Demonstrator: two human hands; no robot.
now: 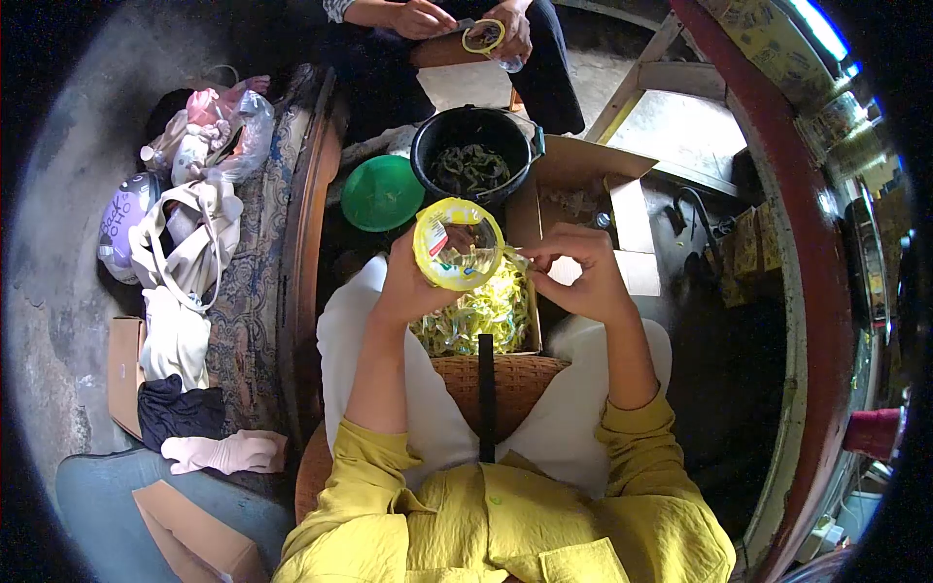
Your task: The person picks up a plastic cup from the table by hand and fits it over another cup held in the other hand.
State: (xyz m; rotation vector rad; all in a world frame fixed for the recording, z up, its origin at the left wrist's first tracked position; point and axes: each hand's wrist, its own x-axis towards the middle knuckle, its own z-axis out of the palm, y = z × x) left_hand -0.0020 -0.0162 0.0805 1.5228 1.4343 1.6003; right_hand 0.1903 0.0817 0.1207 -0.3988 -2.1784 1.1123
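My left hand (403, 287) is wrapped round a clear plastic cup (459, 243) with a yellow printed band at its rim and a white and red patch. The cup is tilted, so its open or see-through end faces me. Beside its right edge is my right hand (583, 272), thumb and forefinger pinched; whatever is between them is too small to make out. Below the cup, between my knees, a cardboard box (535, 330) holds a heap of yellow-green plastic strips (491, 311). A black bucket (424, 155) with more strips inside stands just beyond.
Across from me, a co-worker's hands (510, 34) hold a similar yellow-rimmed cup and a flat tool. A green plastic lid or basin (374, 194) lies left of the bucket. An open carton (637, 223) is at right. Bags (199, 233) lie on a patterned seat at left.
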